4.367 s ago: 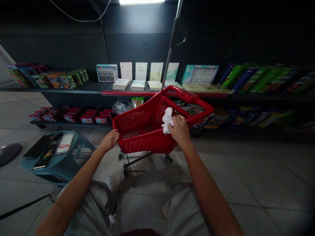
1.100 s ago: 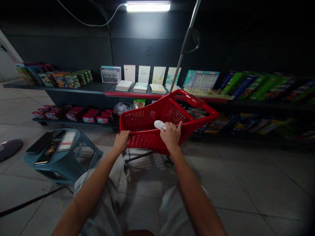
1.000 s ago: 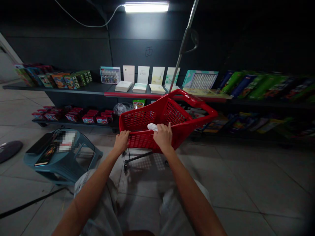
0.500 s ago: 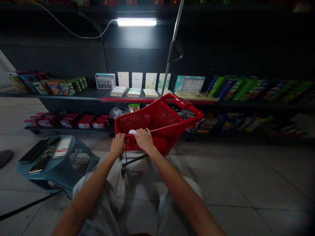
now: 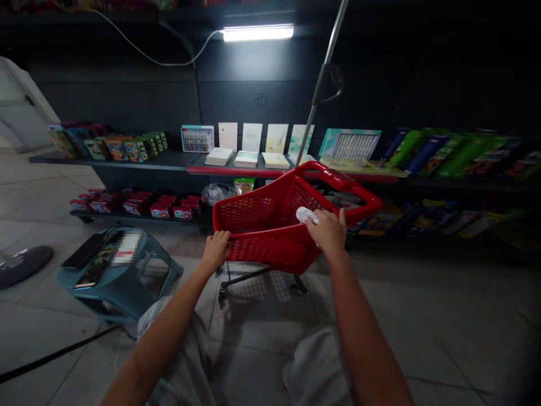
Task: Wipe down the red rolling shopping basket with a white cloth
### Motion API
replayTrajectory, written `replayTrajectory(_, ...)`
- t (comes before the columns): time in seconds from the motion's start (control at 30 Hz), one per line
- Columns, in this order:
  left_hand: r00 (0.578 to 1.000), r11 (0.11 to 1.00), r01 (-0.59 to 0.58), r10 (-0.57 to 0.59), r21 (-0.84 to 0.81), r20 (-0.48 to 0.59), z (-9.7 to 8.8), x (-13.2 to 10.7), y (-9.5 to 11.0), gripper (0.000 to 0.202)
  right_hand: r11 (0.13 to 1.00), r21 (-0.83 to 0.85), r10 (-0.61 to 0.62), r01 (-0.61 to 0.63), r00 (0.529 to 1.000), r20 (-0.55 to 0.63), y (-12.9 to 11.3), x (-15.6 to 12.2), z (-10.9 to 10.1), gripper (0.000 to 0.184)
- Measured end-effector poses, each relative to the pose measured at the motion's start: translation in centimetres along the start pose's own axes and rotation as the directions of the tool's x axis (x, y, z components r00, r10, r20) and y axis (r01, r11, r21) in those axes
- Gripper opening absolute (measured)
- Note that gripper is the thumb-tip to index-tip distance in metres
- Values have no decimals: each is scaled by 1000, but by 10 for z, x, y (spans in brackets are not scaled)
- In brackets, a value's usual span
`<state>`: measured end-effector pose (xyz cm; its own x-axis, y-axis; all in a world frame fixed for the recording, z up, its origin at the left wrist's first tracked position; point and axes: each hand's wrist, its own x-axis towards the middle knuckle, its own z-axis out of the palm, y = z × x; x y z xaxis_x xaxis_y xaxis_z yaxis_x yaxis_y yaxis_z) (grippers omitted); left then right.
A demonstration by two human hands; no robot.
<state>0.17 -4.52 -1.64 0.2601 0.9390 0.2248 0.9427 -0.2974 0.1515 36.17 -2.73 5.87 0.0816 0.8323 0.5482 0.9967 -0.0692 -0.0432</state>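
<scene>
Holding white cloth [image 5: 306, 215] in right hand [image 5: 328, 235], left hand [image 5: 216, 250] on red cart [image 5: 270, 254]

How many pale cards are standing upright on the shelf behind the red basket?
4, side by side on the dark shelf, left to right: a white card, a white sketched card, a pale yellow card and a pale green card. Others could be hidden behind them.

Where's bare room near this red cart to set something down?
Open floor tile lies right of the red cart, past your right hand and its white cloth. Crowded: the teal stool top and the shelves of boxes.
</scene>
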Motion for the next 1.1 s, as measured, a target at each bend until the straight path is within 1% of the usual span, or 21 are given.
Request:
replayTrajectory(0.07,1000,1000,3,-3,1,-8,0,-1,2,23,999,-24,-27,29,994,110,-14,3,-2,26)
replayTrajectory(0.13,999,1000,22,-21,2,-26,2,-2,4,23,993,16,-118,117,970,213,-44,-3,-2,27)
replayTrajectory(0.17,999,999,34,-34,2,-35,3,-2,6,23,983,63,-184,174,956,229,-62,-9,-1,28)
replayTrajectory(0.2,998,999,45,-45,0,-41,4,-2,7,23,969,114,-242,221,945,220,-82,-17,1,28)
replayTrajectory(0.27,997,998,59,-58,2,-48,6,-2,10,22,941,202,-304,270,940,157,-118,-35,8,23)
replayTrajectory(0.33,997,998,62,-61,11,-52,7,-2,12,24,894,299,-371,333,925,78,-146,-51,15,25)
replayTrajectory(0.4,997,998,62,-60,21,-54,6,-2,12,29,844,369,-429,389,903,29,-160,-61,20,32)
replayTrajectory(0.47,997,998,55,-53,28,-51,4,-2,11,34,805,411,-474,428,880,11,-161,-64,23,37)
replayTrajectory(0.5,998,998,47,-45,32,-48,3,-2,10,34,792,423,-488,440,873,7,-157,-63,24,38)
replayTrajectory(0.57,999,999,27,-25,40,-42,0,-2,7,29,788,427,-486,442,874,-8,-142,-59,23,41)
replayTrajectory(0.63,999,999,18,-16,45,-40,-1,-2,6,23,817,407,-432,408,901,-35,-121,-54,20,42)
replayTrajectory(0.67,999,999,19,-17,45,-40,-2,-2,5,21,845,389,-376,366,925,-53,-109,-52,19,41)
replayTrajectory(0.73,999,999,28,-27,38,-37,-3,-2,5,19,910,345,-210,230,973,-96,-84,-49,14,40)
replayTrajectory(0.77,999,999,30,-29,33,-33,-3,-2,5,19,933,327,-119,152,986,-120,-71,-47,12,39)
replayTrajectory(0.8,999,999,30,-29,28,-31,-4,-3,5,19,945,316,-36,81,989,-145,-57,-46,10,40)
replayTrajectory(0.87,999,999,25,-25,23,-27,-5,-3,5,20,947,321,85,-17,977,-198,-29,-42,7,40)
replayTrajectory(0.93,1000,1000,20,-20,20,-23,-5,-3,5,21,935,348,167,-68,951,-261,-2,-38,5,41)
replayTrajectory(1.03,1000,1000,11,-11,7,-14,-6,-3,4,21,910,401,264,-106,894,-362,35,-31,8,41)
replayTrajectory(1.1,1000,1000,-2,2,-6,-17,-6,-4,3,21,891,432,333,-140,849,-411,54,-27,15,39)
